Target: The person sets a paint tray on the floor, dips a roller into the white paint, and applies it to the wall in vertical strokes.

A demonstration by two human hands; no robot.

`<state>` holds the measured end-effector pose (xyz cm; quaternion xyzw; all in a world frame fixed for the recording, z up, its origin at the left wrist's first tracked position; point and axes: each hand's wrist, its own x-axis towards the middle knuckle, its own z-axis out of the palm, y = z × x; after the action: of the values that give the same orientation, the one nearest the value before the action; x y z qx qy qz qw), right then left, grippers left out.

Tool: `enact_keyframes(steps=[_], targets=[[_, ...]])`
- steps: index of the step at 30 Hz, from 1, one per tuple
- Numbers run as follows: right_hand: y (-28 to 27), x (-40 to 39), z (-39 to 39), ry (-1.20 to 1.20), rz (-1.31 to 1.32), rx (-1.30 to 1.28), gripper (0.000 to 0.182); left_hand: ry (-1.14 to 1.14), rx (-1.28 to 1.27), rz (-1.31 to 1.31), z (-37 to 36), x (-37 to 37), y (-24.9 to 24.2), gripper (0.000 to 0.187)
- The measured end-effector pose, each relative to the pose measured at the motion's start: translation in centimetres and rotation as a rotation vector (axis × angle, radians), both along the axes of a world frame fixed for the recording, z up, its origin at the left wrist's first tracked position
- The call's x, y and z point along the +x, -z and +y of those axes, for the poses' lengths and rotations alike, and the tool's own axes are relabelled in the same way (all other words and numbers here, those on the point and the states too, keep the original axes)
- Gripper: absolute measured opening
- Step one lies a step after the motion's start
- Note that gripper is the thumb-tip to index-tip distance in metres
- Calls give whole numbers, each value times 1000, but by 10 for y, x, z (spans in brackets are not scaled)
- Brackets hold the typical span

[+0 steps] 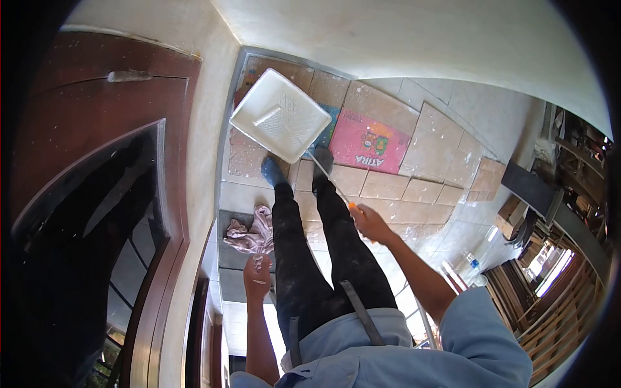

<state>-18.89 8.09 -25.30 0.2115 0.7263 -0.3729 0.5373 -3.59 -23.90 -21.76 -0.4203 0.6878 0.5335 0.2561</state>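
My right hand [369,224] is closed round the orange handle of a paint roller [266,115]. Its thin metal rod runs up to the near rim of a white paint tray [246,123], and the white roller head lies inside over the ridged slope. Near my left thigh, my left hand [257,279] is curled closed, with white smears on its fingers; I cannot tell whether it holds anything. Just beyond that hand, a crumpled pinkish rag [252,234] rests on dark floor tile. My feet stand at the tray's near side.
Paint-spotted cardboard sheets [381,184] and a pink printed carton piece [369,142] cover the floor. A dark red door [123,123] stands at left, beside a pale wall [414,39]. Wooden slats and boards [550,323] crowd the right, near a plastic bottle [473,262].
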Motion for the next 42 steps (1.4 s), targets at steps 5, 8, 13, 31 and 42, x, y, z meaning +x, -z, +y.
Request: enact_keyframes(steps=[5,8,13,31,42], targets=[[-53,7,-31,442,-292,-167,32,40,16,49,14,-30,3,23],[-74,8,-64,584,-337,-122,40,47,53,107,23,-51,10,24],[-117,-3,-110,781,-293,-136,42,127,281,152,43,-113,29,39],[-282,-55,-150,1038,-119,-384,26,60,622,299,83,-276,-110,38],[-415,-36,-107,1085,-116,-585,28,146,808,411,97,-272,-233,38]])
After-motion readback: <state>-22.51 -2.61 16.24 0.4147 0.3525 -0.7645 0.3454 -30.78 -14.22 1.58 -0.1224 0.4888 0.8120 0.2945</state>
